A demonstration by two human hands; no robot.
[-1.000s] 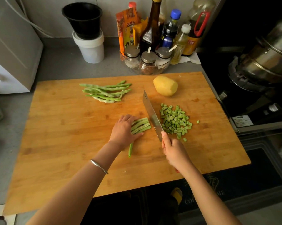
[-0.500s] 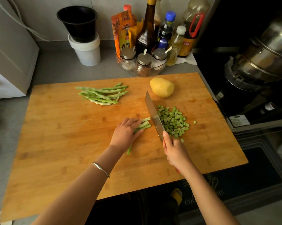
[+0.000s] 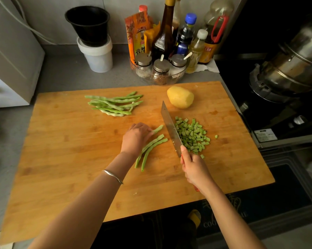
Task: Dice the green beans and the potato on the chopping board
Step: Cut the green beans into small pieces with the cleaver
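A large wooden chopping board point(image 3: 65, 159) covers the counter. My right hand point(image 3: 194, 168) grips the handle of a cleaver point(image 3: 170, 128), its blade standing on the board beside a heap of diced green beans point(image 3: 192, 135). Left of the blade, my left hand point(image 3: 136, 137) pinches one short bean piece point(image 3: 157, 129) with curled fingers; two longer beans point(image 3: 149, 150) lie loose just below it. A bundle of whole green beans point(image 3: 113, 105) lies at the back left of the board. A peeled yellow potato point(image 3: 180, 97) sits at the back, beyond the blade tip.
Behind the board stand a glass bowl of spice jars point(image 3: 158, 69), several sauce bottles point(image 3: 164, 33) and a black pot stacked on a white tub point(image 3: 96, 42). A steel pot point(image 3: 291, 63) sits on the stove at the right. A white appliance point(image 3: 9, 60) flanks the left.
My left hand has slid left and back off the bean bundle, uncovering two long beans, and now pinches one short piece. The cleaver stays almost in place by the diced heap.
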